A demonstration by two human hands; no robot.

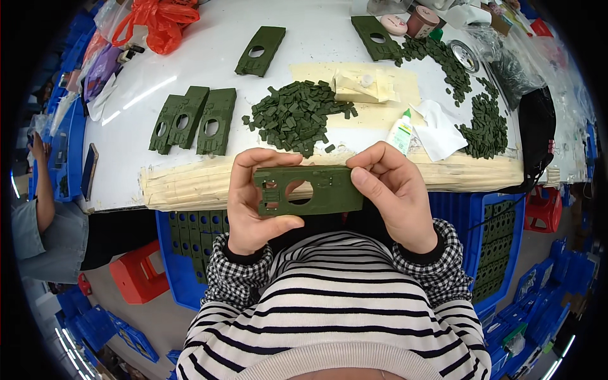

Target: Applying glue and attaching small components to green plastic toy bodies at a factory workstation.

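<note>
A dark green plastic model tank hull, with a round hole and small openings at its left end, is held up in front of the table's near edge. My left hand grips its left end, thumb below and fingers along the top. At the right end, my right hand pinches the upper corner between thumb and fingers. Just beyond on the table is a heap of small green plastic pieces. Several like hulls lie about, among them one at the left and one at the far side.
A white glue bottle and a white tissue lie right of the heap. More small pieces spread along the right side. Blue crates of green hulls flank my lap. Red stools stand nearby; another person's arm shows at far left.
</note>
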